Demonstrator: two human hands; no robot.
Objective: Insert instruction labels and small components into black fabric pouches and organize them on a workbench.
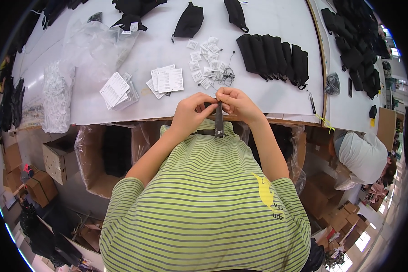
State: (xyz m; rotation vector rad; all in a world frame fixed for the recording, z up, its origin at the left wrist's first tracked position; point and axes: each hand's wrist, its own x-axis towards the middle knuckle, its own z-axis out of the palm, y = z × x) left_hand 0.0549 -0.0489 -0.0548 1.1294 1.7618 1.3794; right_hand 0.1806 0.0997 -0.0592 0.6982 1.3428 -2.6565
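Both my hands meet at the table's near edge, in front of my striped shirt. A narrow black strip (219,121), perhaps a hang tag, dangles from my fingertips. My left hand (192,113) is closed in a pinch at its upper end. Beside it, my right hand (241,107) pinches the same end with thumb and forefinger. The exact point of grip is too small to make out. Just beyond my hands lie several small white packets (208,65) and a tangle of thin black cords (226,78).
Printed white cards (167,80) and a second card stack (119,92) lie to the left, near a clear plastic bag (99,43). Several black fabric pieces (272,59) form a row at the right. Open lined cartons (97,158) stand below the table (158,36).
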